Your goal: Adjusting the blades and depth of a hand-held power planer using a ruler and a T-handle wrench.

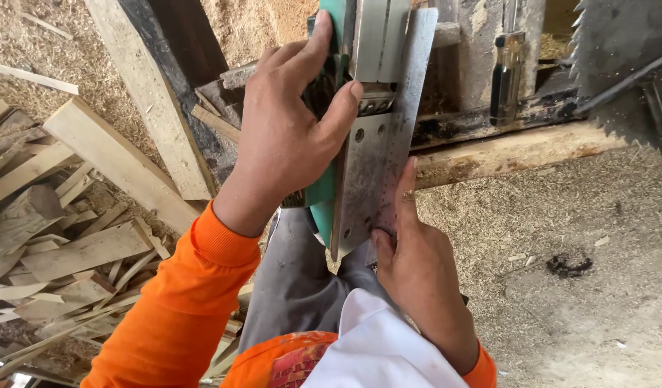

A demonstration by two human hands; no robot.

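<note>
My left hand [288, 136] grips a green power planer [324, 188] turned so that its grey metal sole plate [374, 158] faces me; the thumb and fingers wrap its body near the cutter drum. My right hand [417, 269] is at the lower end of the plate, with the index finger lying along the plate's right edge and the thumb pressed under its corner. Both arms are in orange sleeves. A white cloth [378, 345] lies over my lap.
A heap of wood offcuts [65, 237] lies at the left on sawdust. A large circular saw blade [618, 57] shows at the top right above a wooden beam [518, 151]. A dark-handled screwdriver [507, 75] stands against the machine frame. Sawdust covers the ground [575, 287].
</note>
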